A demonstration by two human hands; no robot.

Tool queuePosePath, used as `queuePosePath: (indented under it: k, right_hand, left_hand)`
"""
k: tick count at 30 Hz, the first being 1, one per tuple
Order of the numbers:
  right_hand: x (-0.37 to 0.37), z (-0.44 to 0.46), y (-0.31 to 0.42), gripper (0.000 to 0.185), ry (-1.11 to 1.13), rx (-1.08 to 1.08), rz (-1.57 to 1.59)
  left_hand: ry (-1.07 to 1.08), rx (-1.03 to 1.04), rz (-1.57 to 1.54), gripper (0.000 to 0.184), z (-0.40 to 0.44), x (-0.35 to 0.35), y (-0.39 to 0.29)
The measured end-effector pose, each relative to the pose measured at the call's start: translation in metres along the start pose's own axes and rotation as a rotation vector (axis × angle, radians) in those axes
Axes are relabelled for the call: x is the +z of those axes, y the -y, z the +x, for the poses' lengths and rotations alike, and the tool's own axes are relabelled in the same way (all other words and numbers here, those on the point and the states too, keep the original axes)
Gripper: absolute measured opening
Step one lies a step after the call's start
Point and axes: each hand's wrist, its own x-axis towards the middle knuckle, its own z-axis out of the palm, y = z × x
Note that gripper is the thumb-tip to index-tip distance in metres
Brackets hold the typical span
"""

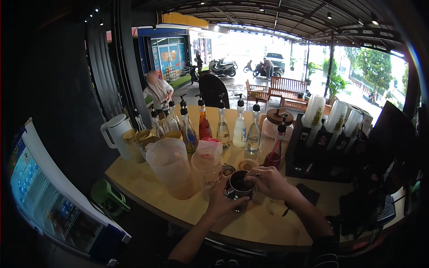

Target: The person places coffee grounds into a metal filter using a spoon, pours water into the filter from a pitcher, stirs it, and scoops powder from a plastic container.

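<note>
My left hand (220, 196) is wrapped around the side of a shiny cup (240, 193) with a dark inside, standing at the counter's front. Over the cup's right rim, my right hand (269, 181) is closed in a pinch. A small dark tip shows by its fingers, but what they hold is too hidden to name. Just left of the cup stands a clear jar (206, 167). Beyond it is a large frosted plastic pitcher (170, 163). A round lid (247, 165) lies behind the cup.
Pump bottles (223, 130) line the counter's back, and a red syrup bottle (273, 154) stands nearer. At right, a black rack (313, 154) holds stacked plastic cups (314, 110). A white kettle (118, 134) is at left. Another person (157, 89) is beyond the counter.
</note>
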Motion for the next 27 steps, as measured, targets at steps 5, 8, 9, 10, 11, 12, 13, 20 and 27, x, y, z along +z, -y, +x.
queuePosePath:
  k: [5,8,9,10,11,12,13,20,27]
  right_hand:
    - [-0.002,0.0,-0.007,0.014,-0.013,0.072,0.014]
    - [-0.003,-0.002,-0.008,0.015,0.049,0.033,0.012]
    - [-0.004,-0.001,-0.011,0.016,0.033,0.036,0.014]
    - [-0.003,-0.001,-0.013,0.016,0.016,0.039,0.015]
    - [-0.004,-0.002,-0.011,0.016,0.015,0.041,0.017]
    - [-0.004,-0.002,-0.007,0.015,0.039,0.111,0.116]
    - [-0.004,-0.003,-0.005,0.013,0.064,0.182,0.215]
    - [-0.012,-0.005,-0.011,0.015,0.098,0.329,0.261]
    - [-0.012,-0.01,-0.012,0.013,0.042,0.35,0.289]
  left_hand:
    - [0.02,-0.014,-0.047,0.073,-0.001,0.0,0.001]
    - [0.01,-0.006,-0.012,0.074,0.001,0.0,0.005]
    - [0.02,-0.012,-0.008,0.074,0.001,0.001,0.006]
    - [0.025,-0.015,-0.007,0.074,0.0,0.001,0.005]
    - [0.033,-0.029,-0.042,0.075,0.0,0.001,0.002]
    - [0.039,-0.043,-0.077,0.076,0.001,0.0,0.001]
    - [0.038,-0.044,-0.076,0.076,0.001,-0.001,0.001]
    - [0.114,-0.009,0.056,0.079,0.008,-0.012,-0.005]
    - [0.126,-0.116,0.144,0.081,0.015,-0.008,-0.01]
